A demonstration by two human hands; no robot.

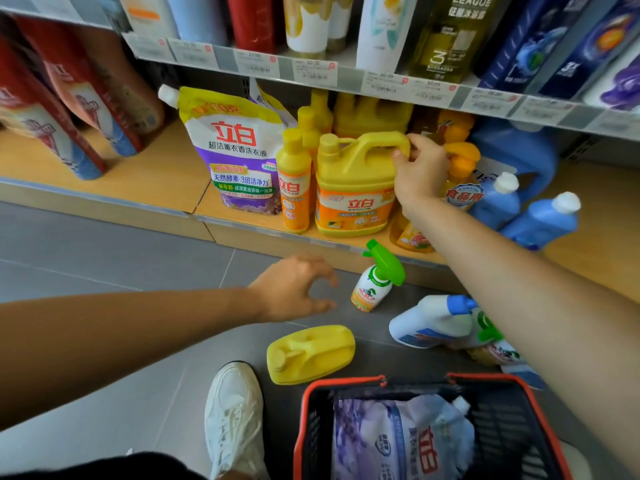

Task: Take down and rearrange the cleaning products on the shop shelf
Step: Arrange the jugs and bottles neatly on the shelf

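Observation:
My right hand (pixel 420 169) grips the rear end of the handle of a large yellow detergent jug (pixel 353 188) standing on the bottom shelf (pixel 166 174). My left hand (pixel 294 289) hovers over the floor with fingers loosely spread, holding nothing. Left of the jug stand a slim yellow bottle (pixel 293 181) and a purple-and-white refill pouch (pixel 235 150). On the floor lie a second yellow jug (pixel 311 353) on its side, an upright green-trigger spray bottle (pixel 375 278), and a white spray bottle (pixel 433 322) with a blue trigger.
A red-rimmed black basket (pixel 311 410) at the bottom right holds a lavender refill pouch (pixel 398 441). Blue bottles (pixel 540 220) and orange-capped bottles (pixel 460 157) fill the shelf to the right. My white shoe (pixel 233 417) is on the grey floor. An upper shelf carries tall bottles.

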